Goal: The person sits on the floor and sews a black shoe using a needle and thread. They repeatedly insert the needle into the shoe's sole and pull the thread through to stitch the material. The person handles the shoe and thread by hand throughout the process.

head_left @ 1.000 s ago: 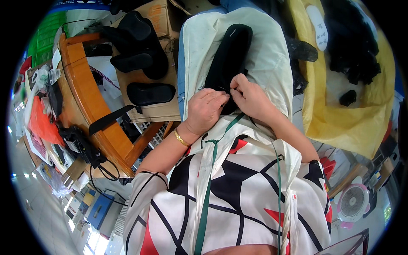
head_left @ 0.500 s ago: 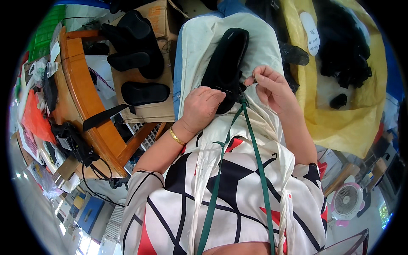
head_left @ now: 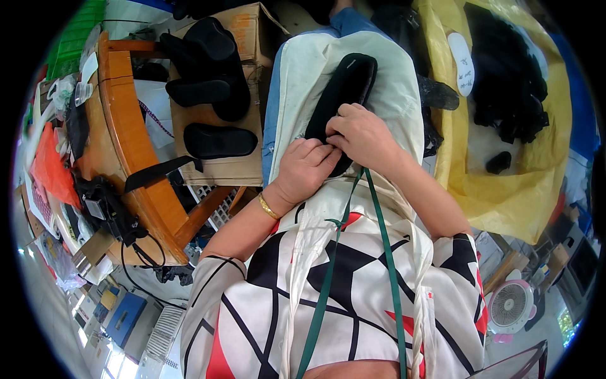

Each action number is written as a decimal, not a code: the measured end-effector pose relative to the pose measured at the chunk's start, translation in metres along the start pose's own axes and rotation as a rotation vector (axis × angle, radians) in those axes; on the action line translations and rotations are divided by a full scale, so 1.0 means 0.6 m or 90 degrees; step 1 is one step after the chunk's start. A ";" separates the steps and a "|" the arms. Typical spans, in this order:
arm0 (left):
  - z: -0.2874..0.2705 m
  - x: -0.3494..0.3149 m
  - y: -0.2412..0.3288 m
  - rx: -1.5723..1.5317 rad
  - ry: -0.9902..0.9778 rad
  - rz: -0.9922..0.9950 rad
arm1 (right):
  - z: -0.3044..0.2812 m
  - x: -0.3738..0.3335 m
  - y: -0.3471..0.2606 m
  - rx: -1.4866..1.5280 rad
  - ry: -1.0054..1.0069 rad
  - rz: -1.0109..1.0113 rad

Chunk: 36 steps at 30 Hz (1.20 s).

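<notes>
A black fabric shoe (head_left: 346,79) lies on the pale apron (head_left: 396,95) over my lap, its long opening facing up and right. My left hand (head_left: 305,168) is closed on the left edge of its near end, fingers curled against the black fabric. My right hand (head_left: 365,138) reaches across the near part of the shoe, its fingers pinched together beside the left fingertips. Whatever sits between the right fingertips is hidden. A green cord (head_left: 379,218) runs down from under my hands over the patterned shirt.
To the left, several black shoe pieces (head_left: 219,140) rest on a cardboard box (head_left: 252,47), beside a wooden chair frame (head_left: 129,136). On the right, a yellow bag (head_left: 499,211) holds black pieces, with a white insole (head_left: 461,63) at its side. A fan (head_left: 510,304) stands lower right.
My right hand has moved left from beside the shoe onto it, meeting the left fingers. The left hand stays at the shoe's near end. The view has shifted slightly.
</notes>
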<state>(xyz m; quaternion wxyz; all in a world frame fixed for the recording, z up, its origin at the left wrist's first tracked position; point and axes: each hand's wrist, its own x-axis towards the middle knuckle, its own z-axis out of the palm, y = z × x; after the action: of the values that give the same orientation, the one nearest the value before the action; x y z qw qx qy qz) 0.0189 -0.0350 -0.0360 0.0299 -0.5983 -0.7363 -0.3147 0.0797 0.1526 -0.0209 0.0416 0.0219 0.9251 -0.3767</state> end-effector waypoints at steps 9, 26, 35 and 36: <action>0.000 0.001 -0.002 0.008 0.008 0.021 | 0.028 0.016 -0.010 0.171 0.103 0.034; -0.010 0.044 -0.014 -0.172 -0.133 -0.143 | -0.126 -0.041 0.020 0.926 0.403 0.179; -0.012 0.042 0.000 -0.133 -0.092 -0.221 | 0.000 -0.087 0.004 0.265 0.103 0.181; -0.009 0.037 -0.002 -0.139 -0.082 -0.224 | 0.000 -0.091 0.000 0.220 0.081 0.182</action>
<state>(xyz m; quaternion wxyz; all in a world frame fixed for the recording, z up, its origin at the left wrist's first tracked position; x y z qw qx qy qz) 0.0098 -0.0186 -0.0230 -0.1376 -0.4789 -0.7912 -0.3545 0.1338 0.1520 -0.0157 0.0314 0.1830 0.8353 -0.5175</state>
